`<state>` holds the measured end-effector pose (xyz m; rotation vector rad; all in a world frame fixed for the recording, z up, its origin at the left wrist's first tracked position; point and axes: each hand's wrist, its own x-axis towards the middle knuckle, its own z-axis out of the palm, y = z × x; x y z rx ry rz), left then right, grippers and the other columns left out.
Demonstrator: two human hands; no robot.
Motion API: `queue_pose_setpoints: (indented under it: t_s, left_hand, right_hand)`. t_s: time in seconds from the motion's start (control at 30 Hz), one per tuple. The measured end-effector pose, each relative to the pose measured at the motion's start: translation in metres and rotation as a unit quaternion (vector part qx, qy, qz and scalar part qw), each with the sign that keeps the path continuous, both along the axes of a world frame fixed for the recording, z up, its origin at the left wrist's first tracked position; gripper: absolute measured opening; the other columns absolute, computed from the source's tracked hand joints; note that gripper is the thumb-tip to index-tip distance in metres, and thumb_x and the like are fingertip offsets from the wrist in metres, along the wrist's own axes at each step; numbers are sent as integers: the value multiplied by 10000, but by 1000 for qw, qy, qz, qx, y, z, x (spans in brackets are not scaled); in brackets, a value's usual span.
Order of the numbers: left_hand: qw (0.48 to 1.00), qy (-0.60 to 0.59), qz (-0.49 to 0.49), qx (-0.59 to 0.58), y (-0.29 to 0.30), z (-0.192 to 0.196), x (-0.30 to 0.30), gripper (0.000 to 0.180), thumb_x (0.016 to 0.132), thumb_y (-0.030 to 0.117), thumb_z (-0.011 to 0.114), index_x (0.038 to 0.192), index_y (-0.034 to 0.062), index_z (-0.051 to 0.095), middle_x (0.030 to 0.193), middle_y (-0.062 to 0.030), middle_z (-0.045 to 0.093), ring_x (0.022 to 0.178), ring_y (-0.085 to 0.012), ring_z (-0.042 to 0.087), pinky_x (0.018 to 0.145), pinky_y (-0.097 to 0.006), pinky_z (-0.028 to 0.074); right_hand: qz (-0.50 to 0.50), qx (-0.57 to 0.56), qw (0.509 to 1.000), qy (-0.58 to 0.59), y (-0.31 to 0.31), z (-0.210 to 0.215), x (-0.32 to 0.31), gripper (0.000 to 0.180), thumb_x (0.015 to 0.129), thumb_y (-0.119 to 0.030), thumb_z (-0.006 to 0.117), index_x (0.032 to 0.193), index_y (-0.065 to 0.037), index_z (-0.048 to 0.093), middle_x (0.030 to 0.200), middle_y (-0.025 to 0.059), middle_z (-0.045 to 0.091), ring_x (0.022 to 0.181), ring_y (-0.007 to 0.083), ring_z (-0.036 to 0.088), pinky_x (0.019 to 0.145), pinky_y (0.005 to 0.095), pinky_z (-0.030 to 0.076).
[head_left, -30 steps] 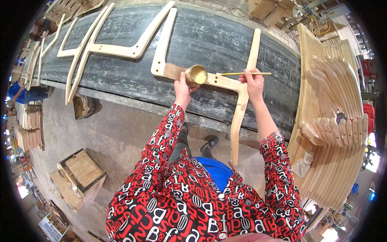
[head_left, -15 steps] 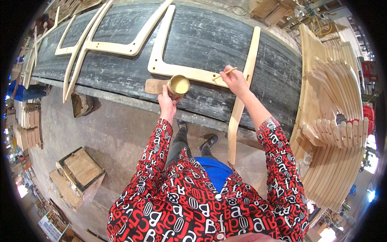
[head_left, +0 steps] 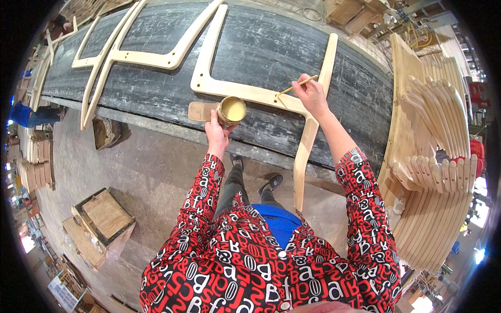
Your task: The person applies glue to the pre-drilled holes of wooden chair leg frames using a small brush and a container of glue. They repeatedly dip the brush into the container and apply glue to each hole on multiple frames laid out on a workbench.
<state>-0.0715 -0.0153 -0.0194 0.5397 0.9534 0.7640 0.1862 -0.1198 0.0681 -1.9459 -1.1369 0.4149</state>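
While the left hand (head_left: 216,131) grips the glue cup (head_left: 231,110) on the dark surface (head_left: 261,47), the right hand (head_left: 311,95) pinches a thin stick (head_left: 296,86), best dabbed steadily, apparently at the wooden frame (head_left: 250,93) holes.

— From my remote seat I see the sleeves (head_left: 360,208) first: red, black and white, covered in big letter shapes.

— And the workbench (head_left: 261,47)?

— Dark grey, nearly black, streaked with pale scratches. The chair frame (head_left: 250,91) on it is light, unfinished wood.

— I make the cup (head_left: 231,110) tan, with pale yellow liquid inside.

— Agreed. The stick (head_left: 297,86) is light wood too, and I see a blue patch (head_left: 279,221) under the shirt.
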Motion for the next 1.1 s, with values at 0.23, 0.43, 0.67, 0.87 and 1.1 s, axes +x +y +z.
queue_pose_setpoints:
  t_s: [0.23, 0.43, 0.67, 0.87, 1.1]
  left_hand:
    - [1000, -11, -20, -1, -11, 0, -1, 408, 980, 342, 342, 1177, 6, 465, 1155, -128, 534, 1027, -271, 571, 774, -487, 548]
    - [1000, 0, -8, 15, -19, 8, 1, 393, 979, 332, 348, 1162, 6, 472, 1149, -126, 534, 1022, -269, 568, 780, -486, 547]
    - [1000, -9, 4, 15, -30, 5, 1, 417, 970, 354, 381, 1101, -19, 511, 1096, -133, 568, 965, -249, 601, 731, -459, 566]
    - [1000, 2, 0, 14, -36, 6, 10, 405, 971, 338, 380, 1129, -19, 487, 1111, -133, 560, 972, -269, 601, 740, -468, 564]
    - [999, 22, -5, 40, -35, 1, 11, 399, 965, 348, 399, 1134, -2, 485, 1134, -123, 545, 984, -247, 589, 716, -452, 569]
  right_hand:
    - [84, -14, 993, -87, 3, -10, -7, 189, 845, -162, 611, 788, -22, 498, 644, 157, 528, 563, 275, 517, 551, 347, 425]
    - [89, -57, 992, -69, 10, -3, -4, 216, 845, -201, 604, 748, -20, 536, 644, 161, 555, 665, 329, 578, 595, 388, 445]
    - [236, -64, 966, -86, 6, 8, 13, 73, 781, -80, 601, 752, -40, 546, 704, 124, 568, 699, 289, 577, 622, 358, 460]
    - [322, -51, 943, -74, -10, 16, 33, 60, 724, 8, 572, 763, -34, 590, 732, 92, 556, 737, 266, 567, 661, 321, 468]
    - [89, -3, 983, 163, -34, 5, 32, 56, 805, -63, 586, 834, -17, 597, 757, 36, 615, 680, 136, 595, 599, 274, 482]
